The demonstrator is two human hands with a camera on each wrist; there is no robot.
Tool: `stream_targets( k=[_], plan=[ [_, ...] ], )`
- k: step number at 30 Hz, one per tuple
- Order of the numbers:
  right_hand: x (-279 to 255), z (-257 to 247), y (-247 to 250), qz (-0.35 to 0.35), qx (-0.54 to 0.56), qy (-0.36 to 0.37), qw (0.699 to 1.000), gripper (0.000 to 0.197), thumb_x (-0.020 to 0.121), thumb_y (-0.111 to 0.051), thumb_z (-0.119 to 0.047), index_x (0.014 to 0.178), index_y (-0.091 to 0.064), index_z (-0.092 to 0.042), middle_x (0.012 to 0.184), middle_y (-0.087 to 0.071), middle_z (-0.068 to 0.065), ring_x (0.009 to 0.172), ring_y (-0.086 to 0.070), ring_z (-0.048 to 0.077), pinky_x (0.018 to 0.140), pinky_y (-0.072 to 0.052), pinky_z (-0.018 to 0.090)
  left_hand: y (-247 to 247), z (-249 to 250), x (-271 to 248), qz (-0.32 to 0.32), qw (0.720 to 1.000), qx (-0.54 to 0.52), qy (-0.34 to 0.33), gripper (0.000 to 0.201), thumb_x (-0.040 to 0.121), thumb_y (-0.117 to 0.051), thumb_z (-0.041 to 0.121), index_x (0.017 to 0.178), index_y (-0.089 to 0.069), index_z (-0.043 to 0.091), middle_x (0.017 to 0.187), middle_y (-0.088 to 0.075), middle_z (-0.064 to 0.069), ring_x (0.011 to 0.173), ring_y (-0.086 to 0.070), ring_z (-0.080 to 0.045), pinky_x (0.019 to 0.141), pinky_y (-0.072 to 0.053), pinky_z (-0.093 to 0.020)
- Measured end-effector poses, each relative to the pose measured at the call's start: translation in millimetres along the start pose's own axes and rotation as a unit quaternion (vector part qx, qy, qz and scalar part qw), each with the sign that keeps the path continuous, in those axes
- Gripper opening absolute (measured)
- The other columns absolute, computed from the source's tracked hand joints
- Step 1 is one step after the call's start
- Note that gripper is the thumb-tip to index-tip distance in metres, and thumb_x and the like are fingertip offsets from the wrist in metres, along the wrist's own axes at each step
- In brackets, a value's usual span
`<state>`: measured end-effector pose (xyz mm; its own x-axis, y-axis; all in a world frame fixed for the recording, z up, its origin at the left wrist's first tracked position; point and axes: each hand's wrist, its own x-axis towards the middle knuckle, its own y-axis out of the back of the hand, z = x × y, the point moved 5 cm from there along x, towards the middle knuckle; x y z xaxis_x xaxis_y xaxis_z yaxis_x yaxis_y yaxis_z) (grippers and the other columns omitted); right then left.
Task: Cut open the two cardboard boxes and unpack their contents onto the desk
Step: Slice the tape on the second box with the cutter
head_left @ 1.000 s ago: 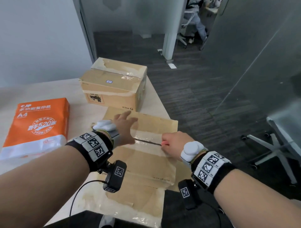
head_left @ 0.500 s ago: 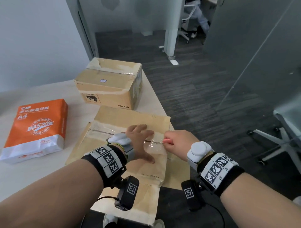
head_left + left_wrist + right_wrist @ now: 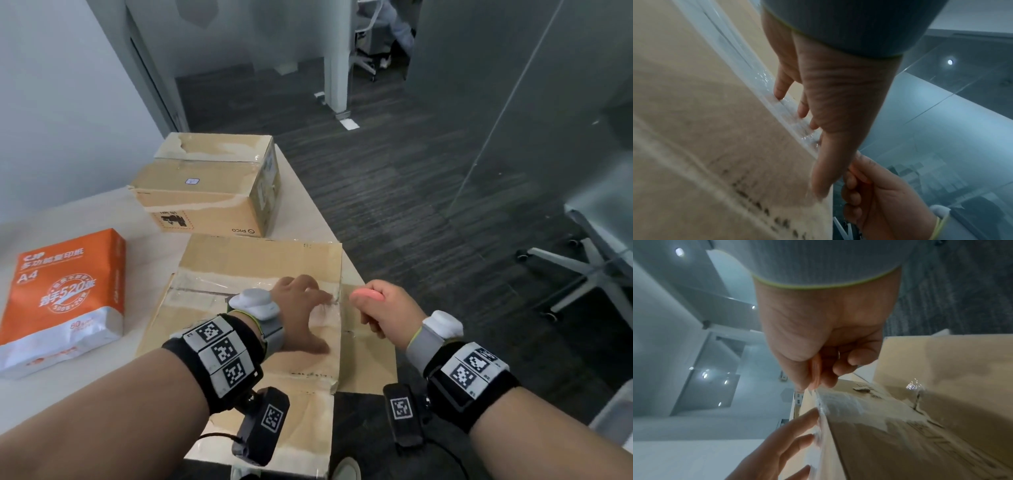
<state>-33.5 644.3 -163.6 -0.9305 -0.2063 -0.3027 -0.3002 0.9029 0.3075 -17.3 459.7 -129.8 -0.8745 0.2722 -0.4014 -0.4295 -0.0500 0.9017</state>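
The near cardboard box (image 3: 239, 267) lies flat on the desk with a clear tape seam (image 3: 205, 291) across its top. My left hand (image 3: 308, 303) presses on that top with spread, straight fingers (image 3: 781, 87) touching the tape near its right end. My right hand (image 3: 371, 303) is a fist gripping a pink cutter (image 3: 364, 294), just past the box's right edge; the blade is hidden. In the right wrist view the cutter (image 3: 815, 373) meets the taped corner of the box (image 3: 920, 426). A second taped box (image 3: 205, 202) stands behind.
An orange A4 paper ream (image 3: 65, 291) lies on the desk (image 3: 85, 219) at the left. The desk's right edge runs beside both boxes, with dark carpet beyond. A chair base (image 3: 582, 263) and a glass wall are at the right.
My right hand has drawn the cutter rightward along the tape seam, from mid-box to beyond the right edge. My left hand has slid to the right across the box top.
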Motion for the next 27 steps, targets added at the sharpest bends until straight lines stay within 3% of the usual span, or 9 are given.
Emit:
stream_targets(
  k=[7, 17, 19, 21, 23, 27],
  plan=[
    [-4, 10, -14, -0.006, 0.092, -0.041, 0.995, 0.021, 0.099, -0.058, -0.03, 0.103, -0.066, -0.01, 0.069, -0.064, -0.001, 0.055, -0.053, 0.011, 0.048, -0.038, 0.025, -1, -1, -1, -0.005, 1.0, -0.013, 0.003, 0.095, 0.058, -0.079, 0.075, 0.142, -0.047, 0.042, 0.146, -0.039, 0.016, 0.133, -0.04, -0.017, 0.108, -0.043, -0.042],
    [-4, 15, -15, 0.004, 0.127, -0.034, 0.991, 0.024, 0.098, -0.062, -0.029, 0.1, -0.065, -0.005, 0.064, -0.061, -0.005, 0.058, -0.055, 0.008, 0.053, -0.042, 0.025, 0, -2, 1, 0.029, 0.999, -0.011, 0.009, 0.089, 0.05, -0.083, 0.075, 0.124, -0.054, 0.036, 0.132, -0.046, 0.021, 0.12, -0.046, -0.012, 0.093, -0.045, -0.031],
    [-5, 14, -14, 0.005, 0.147, -0.024, 0.989, 0.024, 0.097, -0.063, -0.031, 0.1, -0.066, -0.007, 0.071, -0.065, -0.002, 0.067, -0.06, 0.011, 0.056, -0.047, 0.026, -1, -3, 1, 0.03, 0.999, -0.013, 0.01, 0.088, 0.049, -0.083, 0.075, 0.124, -0.055, 0.038, 0.131, -0.046, 0.022, 0.12, -0.045, -0.011, 0.094, -0.045, -0.032],
    [-7, 12, -13, 0.01, 0.183, -0.01, 0.983, 0.024, 0.097, -0.064, -0.031, 0.101, -0.067, -0.007, 0.088, -0.071, 0.001, 0.082, -0.067, 0.018, 0.062, -0.055, 0.027, -3, -5, 2, 0.03, 0.999, -0.021, 0.01, 0.088, 0.049, -0.084, 0.075, 0.123, -0.056, 0.038, 0.131, -0.046, 0.023, 0.121, -0.044, -0.01, 0.095, -0.046, -0.032],
    [-9, 7, -13, 0.009, 0.203, 0.014, 0.979, 0.027, 0.098, -0.063, -0.032, 0.101, -0.065, -0.005, 0.109, -0.074, -0.006, 0.097, -0.068, 0.024, 0.071, -0.059, 0.03, -3, -5, 2, 0.028, 0.999, -0.025, 0.006, 0.088, 0.049, -0.084, 0.075, 0.124, -0.057, 0.038, 0.131, -0.046, 0.022, 0.122, -0.043, -0.011, 0.096, -0.046, -0.032],
    [-6, -4, -17, -0.012, 0.107, 0.072, 0.992, 0.023, 0.099, -0.058, -0.041, 0.094, -0.062, -0.019, 0.12, -0.071, -0.016, 0.105, -0.064, 0.033, 0.077, -0.055, 0.035, -3, -7, 2, 0.02, 1.0, -0.021, 0.01, 0.088, 0.046, -0.083, 0.077, 0.123, -0.057, 0.042, 0.131, -0.043, 0.019, 0.119, -0.042, -0.012, 0.097, -0.046, -0.034]
  ],
)
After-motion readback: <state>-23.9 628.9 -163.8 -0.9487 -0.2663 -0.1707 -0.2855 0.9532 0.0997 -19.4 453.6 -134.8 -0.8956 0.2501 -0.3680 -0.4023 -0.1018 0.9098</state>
